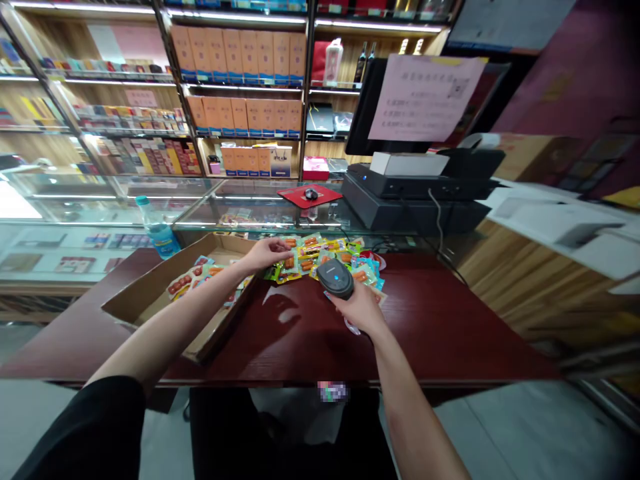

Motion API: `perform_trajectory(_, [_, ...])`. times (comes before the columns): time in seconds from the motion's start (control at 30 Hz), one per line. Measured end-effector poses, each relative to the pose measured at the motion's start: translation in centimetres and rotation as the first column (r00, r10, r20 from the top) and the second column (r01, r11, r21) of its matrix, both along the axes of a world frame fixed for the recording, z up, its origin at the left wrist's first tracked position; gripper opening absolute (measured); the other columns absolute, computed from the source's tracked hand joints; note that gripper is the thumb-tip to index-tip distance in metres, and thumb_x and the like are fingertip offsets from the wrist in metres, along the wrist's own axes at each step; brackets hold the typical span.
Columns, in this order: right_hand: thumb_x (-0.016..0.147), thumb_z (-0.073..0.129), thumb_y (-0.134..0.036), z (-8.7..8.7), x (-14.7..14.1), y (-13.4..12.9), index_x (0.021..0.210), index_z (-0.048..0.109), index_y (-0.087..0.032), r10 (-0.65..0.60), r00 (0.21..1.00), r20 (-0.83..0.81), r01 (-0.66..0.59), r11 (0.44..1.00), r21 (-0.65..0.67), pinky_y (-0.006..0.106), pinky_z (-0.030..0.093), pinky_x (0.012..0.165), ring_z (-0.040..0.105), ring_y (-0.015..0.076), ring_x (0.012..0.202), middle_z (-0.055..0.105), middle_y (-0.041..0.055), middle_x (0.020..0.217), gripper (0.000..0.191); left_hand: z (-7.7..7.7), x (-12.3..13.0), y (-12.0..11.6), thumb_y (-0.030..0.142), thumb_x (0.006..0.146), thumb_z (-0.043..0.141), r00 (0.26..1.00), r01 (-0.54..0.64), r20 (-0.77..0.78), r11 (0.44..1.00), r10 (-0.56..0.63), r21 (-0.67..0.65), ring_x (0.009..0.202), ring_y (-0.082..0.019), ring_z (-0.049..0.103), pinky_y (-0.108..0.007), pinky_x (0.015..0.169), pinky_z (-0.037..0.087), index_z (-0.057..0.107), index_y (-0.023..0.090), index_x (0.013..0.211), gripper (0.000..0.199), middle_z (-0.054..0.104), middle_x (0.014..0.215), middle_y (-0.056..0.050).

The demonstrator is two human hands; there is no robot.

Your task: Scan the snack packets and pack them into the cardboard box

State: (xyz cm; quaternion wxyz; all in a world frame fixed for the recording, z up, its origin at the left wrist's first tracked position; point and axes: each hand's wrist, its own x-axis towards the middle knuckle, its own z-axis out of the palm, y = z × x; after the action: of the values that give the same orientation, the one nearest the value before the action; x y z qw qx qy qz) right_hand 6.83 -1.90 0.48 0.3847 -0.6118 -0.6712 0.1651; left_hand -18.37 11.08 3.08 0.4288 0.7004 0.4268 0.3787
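Observation:
My right hand (pixel 361 308) is wrapped around the grip of a dark grey barcode scanner (pixel 335 277), whose head shows a blue light. Just left of the scanner, my left hand (pixel 270 255) reaches across a cardboard tray. Its curled fingertips are at a small clear sausage packet (pixel 289 264) and appear to pinch its edge. Around both hands lies a loose pile of bright snack packets (pixel 313 250), many with orange sausages inside. More sausage packets (pixel 186 283) lie in the open cardboard tray (pixel 143 291), partly covered by my left forearm.
Behind the dark red table (pixel 300 333) runs a glass counter (pixel 240 200) with a mouse on a red pad (pixel 320 195). A bottle of blue liquid (pixel 161 230) stands behind the tray. At the back right are a monitor (pixel 365 100) and a black cash drawer (pixel 375 203) with cables.

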Motion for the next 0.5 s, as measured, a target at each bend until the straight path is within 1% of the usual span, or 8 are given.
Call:
perform_trajectory(0.07, [0.073,0.067,-0.037,0.0,0.6,-0.1,0.098,0.068,-0.018,-0.024,1.0,-0.002,0.024,1.0,0.0,0.033,0.051,0.072,0.07,0.0284,0.091,0.075,0.0094,0.09,0.031,-1.3,2.6,0.9,0.041,0.063,0.078,0.997,0.052,-0.056,0.998,-0.053,-0.03,0.064,-0.013,0.06,-0.024,0.064,0.046,0.069,0.015,0.086,0.036,0.067,0.07,-0.001])
perform_trajectory(0.13, [0.073,0.068,-0.037,0.1,1.2,-0.2,0.099,0.069,-0.018,-0.043,0.999,-0.005,0.043,0.999,-0.005,0.033,0.052,0.074,0.07,0.0287,0.093,0.075,0.0097,0.093,0.033,-2.4,4.7,1.8,0.037,0.067,0.075,0.98,0.046,-0.193,0.998,-0.053,-0.04,0.06,-0.013,0.06,-0.023,0.059,0.045,0.07,0.015,0.089,0.032,0.067,0.067,-0.001])
perform_trajectory(0.17, [0.073,0.068,-0.037,0.1,1.4,-0.2,0.1,0.069,-0.018,-0.049,0.999,-0.004,0.049,0.999,-0.01,0.034,0.052,0.075,0.069,0.029,0.095,0.075,0.0099,0.094,0.033,-2.9,5.6,2.2,0.034,0.068,0.073,0.959,0.025,-0.282,0.999,-0.034,-0.034,0.06,-0.013,0.06,-0.023,0.058,0.044,0.07,0.015,0.091,0.029,0.067,0.068,-0.001])
perform_trajectory(0.23, [0.072,0.069,-0.038,0.2,1.9,-0.2,0.1,0.069,-0.018,-0.061,0.998,-0.004,0.061,0.998,-0.016,0.034,0.052,0.077,0.069,0.0291,0.096,0.074,0.0103,0.096,0.034,-3.7,7.2,2.8,0.025,0.07,0.07,0.891,-0.017,-0.453,1.0,0.017,0.005,0.066,-0.015,0.063,-0.023,0.061,0.045,0.07,0.016,0.098,0.029,0.071,0.076,-0.003])
perform_trajectory(0.3, [0.071,0.07,-0.037,0.1,2.3,-0.1,0.102,0.068,-0.018,-0.066,0.998,-0.012,0.066,0.998,-0.015,0.035,0.052,0.079,0.069,0.0284,0.095,0.074,0.0106,0.097,0.036,-4.5,8.4,3.2,0.019,0.07,0.068,0.822,-0.015,-0.567,0.997,0.055,0.075,0.078,-0.018,0.066,-0.024,0.067,0.046,0.069,0.017,0.105,0.035,0.072,0.089,-0.005])
perform_trajectory(0.33, [0.071,0.07,-0.037,0.0,2.4,-0.1,0.102,0.068,-0.018,-0.067,0.998,-0.017,0.067,0.998,-0.013,0.034,0.052,0.079,0.069,0.028,0.094,0.074,0.0106,0.097,0.037,-4.9,8.8,3.3,0.019,0.071,0.067,0.795,0.008,-0.604,0.994,0.06,0.109,0.083,-0.019,0.066,-0.024,0.07,0.046,0.068,0.016,0.109,0.038,0.072,0.094,-0.006])
perform_trajectory(0.43, [0.072,0.069,-0.036,-0.3,2.9,-0.1,0.1,0.068,-0.018,-0.066,0.997,-0.033,0.066,0.998,-0.009,0.034,0.052,0.077,0.069,0.0271,0.091,0.074,0.0101,0.096,0.033,-6.2,9.8,3.5,0.029,0.07,0.072,0.729,0.145,-0.684,0.97,0.027,0.193,0.09,-0.022,0.064,-0.028,0.078,0.047,0.066,0.015,0.114,0.047,0.07,0.1,-0.009])
perform_trajectory(0.5, [0.073,0.068,-0.035,-0.5,3.0,-0.1,0.098,0.068,-0.018,-0.061,0.997,-0.048,0.061,0.998,-0.009,0.033,0.052,0.075,0.07,0.0264,0.089,0.074,0.0097,0.095,0.03,-6.9,10.2,3.5,0.041,0.065,0.076,0.681,0.229,-0.731,0.934,0.049,0.276,0.095,-0.026,0.062,-0.033,0.084,0.046,0.067,0.015,0.111,0.054,0.067,0.102,-0.012])
